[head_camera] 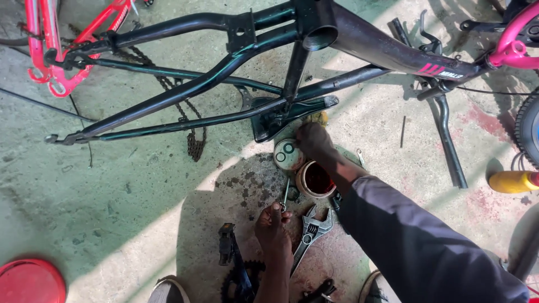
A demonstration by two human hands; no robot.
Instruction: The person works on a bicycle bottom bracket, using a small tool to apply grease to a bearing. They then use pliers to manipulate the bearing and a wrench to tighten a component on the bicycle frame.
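The left hand (273,223) was pinched shut on a thin metal rod (285,196), its upper end reaching toward a small tin lid (287,154) with two rings lying in it. Just right of the hand lay an adjustable wrench (308,231), steel and worn, flat on the floor. On the other side lay a black pedal and crank (230,253) with its toothed chainring.

The right hand (312,138) reached farther out, fingers curled down beside the tin lid and touching a yellowish rag or sponge (319,118) — whether it gripped that I could not tell. Its arm wore a dark grey sleeve (415,235). Under the forearm sat a round tub (315,179) with dark red grease inside.

Above both hands stood an upside-down black bicycle frame (236,73) — glossy tubes, its bottom bracket shell open like a pipe end. A rusty chain (191,132) lay slack on the floor beneath it.

The floor (112,191) was rough greenish concrete, stained and half in shadow, half in hard sun. A red bicycle frame (62,39) stood at the far left, a red disc (29,280) lay at the near left corner, and a yellow handlebar grip (512,181) lay at right.
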